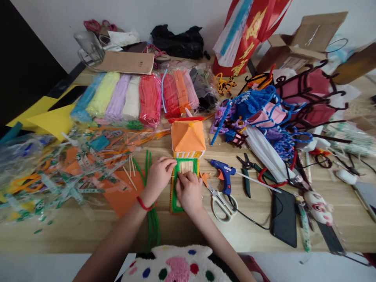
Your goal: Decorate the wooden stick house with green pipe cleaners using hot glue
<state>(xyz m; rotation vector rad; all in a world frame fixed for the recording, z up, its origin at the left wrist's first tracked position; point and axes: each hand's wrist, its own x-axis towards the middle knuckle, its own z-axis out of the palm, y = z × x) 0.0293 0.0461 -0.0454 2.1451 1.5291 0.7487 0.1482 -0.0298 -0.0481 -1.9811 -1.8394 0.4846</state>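
A small craft model has an orange peaked roof (188,137) with fuzzy trim. Below the roof, a panel of wooden sticks (186,166) lies flat, bordered by green pipe cleaner (178,169) with yellow outside it. My left hand (158,174) is at the panel's upper left edge, thumb and fingertips pinched; what they hold is too small to make out. Over the panel's middle rests my right hand (190,194), its fingers curled together against the sticks and green border, hiding part of them. Loose green pipe cleaners (152,227) lie beside my left wrist.
A blue glue gun (225,172), white-handled scissors (225,207), pliers (246,176) and a phone (283,219) lie to the right. Bundled pipe cleaners (126,98) line the back. Orange sheet (117,192) and plastic scraps (64,184) spread left. Finished-looking lanterns (311,94) stand back right.
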